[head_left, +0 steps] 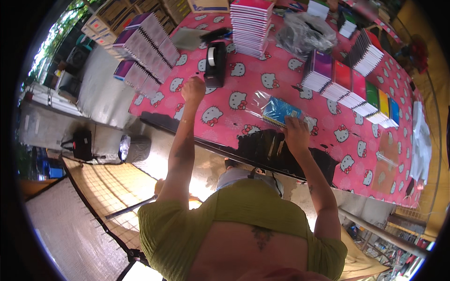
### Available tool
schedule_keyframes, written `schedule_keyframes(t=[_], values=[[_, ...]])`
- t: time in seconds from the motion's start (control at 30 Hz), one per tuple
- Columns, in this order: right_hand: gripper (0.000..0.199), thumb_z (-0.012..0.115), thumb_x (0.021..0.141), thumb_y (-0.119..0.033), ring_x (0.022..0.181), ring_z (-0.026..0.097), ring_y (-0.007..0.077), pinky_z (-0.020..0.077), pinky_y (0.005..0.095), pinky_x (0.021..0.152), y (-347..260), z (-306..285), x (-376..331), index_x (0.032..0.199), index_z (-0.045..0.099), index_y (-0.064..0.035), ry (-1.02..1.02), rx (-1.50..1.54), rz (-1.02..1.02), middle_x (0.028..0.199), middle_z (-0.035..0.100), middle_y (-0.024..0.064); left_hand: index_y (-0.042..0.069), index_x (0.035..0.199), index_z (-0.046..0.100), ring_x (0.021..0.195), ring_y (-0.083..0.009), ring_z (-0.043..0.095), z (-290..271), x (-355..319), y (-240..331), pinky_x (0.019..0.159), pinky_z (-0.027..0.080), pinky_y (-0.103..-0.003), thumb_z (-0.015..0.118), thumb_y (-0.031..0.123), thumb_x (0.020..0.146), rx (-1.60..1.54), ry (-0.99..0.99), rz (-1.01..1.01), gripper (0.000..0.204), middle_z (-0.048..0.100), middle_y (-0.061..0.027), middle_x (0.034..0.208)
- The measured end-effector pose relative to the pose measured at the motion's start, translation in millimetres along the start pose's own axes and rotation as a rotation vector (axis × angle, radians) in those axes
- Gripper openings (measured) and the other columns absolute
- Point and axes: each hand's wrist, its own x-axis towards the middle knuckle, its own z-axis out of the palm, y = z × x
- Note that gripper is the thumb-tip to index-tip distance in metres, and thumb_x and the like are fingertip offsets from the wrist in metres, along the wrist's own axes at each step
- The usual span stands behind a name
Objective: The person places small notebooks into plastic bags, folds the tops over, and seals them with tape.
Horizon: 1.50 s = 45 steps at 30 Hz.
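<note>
A table with a pink cartoon-cat cloth (243, 79) is in front of me. My right hand (295, 130) presses down on a blue spiral notebook (279, 111) that lies inside a clear plastic sleeve near the table's front edge. My left hand (193, 89) is raised in a fist just in front of a black tape dispenser (214, 63) with a white tape roll. Whether anything is pinched in that fist I cannot make out.
A tall pile of pink notebooks (251, 25) stands behind the dispenser. Purple notebook stacks (147, 44) fill the left end and a row of coloured ones (356, 89) the right. A crumpled clear bag (304, 30) lies at the back. On the floor are a black bag (82, 143) and a bottle (124, 147).
</note>
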Motion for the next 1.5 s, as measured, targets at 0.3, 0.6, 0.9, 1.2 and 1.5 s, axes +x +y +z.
schedule_keyframes(t=[0.3, 0.6, 0.9, 1.2, 1.5], values=[[0.042, 0.077, 0.075, -0.019, 0.102, 0.06, 0.0255, 0.0456, 0.0402, 0.087, -2.2, 0.5, -0.4, 0.113, 0.063, -0.0075, -0.009, 0.025, 0.02, 0.105, 0.061, 0.0051, 0.004, 0.084, 0.074, 0.074, -0.0265, 0.07, 58.4, -105.2, 190.8, 0.069, 0.054, -0.039, 0.07, 0.036, 0.082, -0.207, -0.589, 0.332, 0.033, 0.073, -0.0133, 0.082], [0.054, 0.071, 0.081, -0.04, 0.106, 0.058, 0.0276, 0.0398, 0.0476, 0.092, -15.7, -22.1, 16.6, 0.126, 0.06, -0.0118, -0.139, -0.087, 0.03, 0.108, 0.06, 0.0095, 0.006, 0.095, 0.072, 0.088, -0.0337, 0.07, 34.8, -107.9, 188.0, 0.081, 0.053, -0.046, 0.059, 0.063, 0.086, 0.227, -0.678, 0.47, 0.059, 0.072, -0.0165, 0.088], [0.061, 0.065, 0.088, -0.052, 0.105, 0.061, 0.0345, 0.047, 0.047, 0.089, 71.5, 17.3, 61.4, 0.134, 0.058, -0.0132, -0.457, 0.506, 0.118, 0.116, 0.063, 0.0155, 0.008, 0.118, 0.06, 0.09, -0.0293, 0.062, 41.0, -169.5, 161.8, 0.09, 0.045, -0.046, 0.075, 0.03, 0.079, -0.347, 0.024, 0.917, 0.048, 0.062, -0.0084, 0.09], [0.103, 0.026, 0.088, -0.082, 0.102, 0.067, 0.0289, 0.0469, 0.0413, 0.097, 74.6, -39.5, 71.7, 0.142, 0.041, 0.0043, -0.723, 1.294, 0.688, 0.117, 0.063, 0.0182, 0.004, 0.112, 0.065, 0.08, -0.0284, 0.071, 50.9, -132.9, 123.3, 0.067, 0.055, -0.035, 0.058, -0.002, 0.086, -0.842, -0.107, 0.329, 0.027, 0.07, -0.0168, 0.099], [0.042, 0.07, 0.085, -0.035, 0.128, 0.048, 0.0263, 0.0393, 0.0411, 0.102, 15.2, -84.7, 64.0, 0.116, 0.062, -0.0088, 0.066, 0.388, -0.116, 0.133, 0.054, 0.009, 0.004, 0.109, 0.069, 0.086, -0.0341, 0.061, 35.9, -15.8, 24.6, 0.075, 0.05, -0.044, 0.069, 0.016, 0.083, -0.193, 0.468, 0.218, 0.028, 0.067, -0.0165, 0.105]])
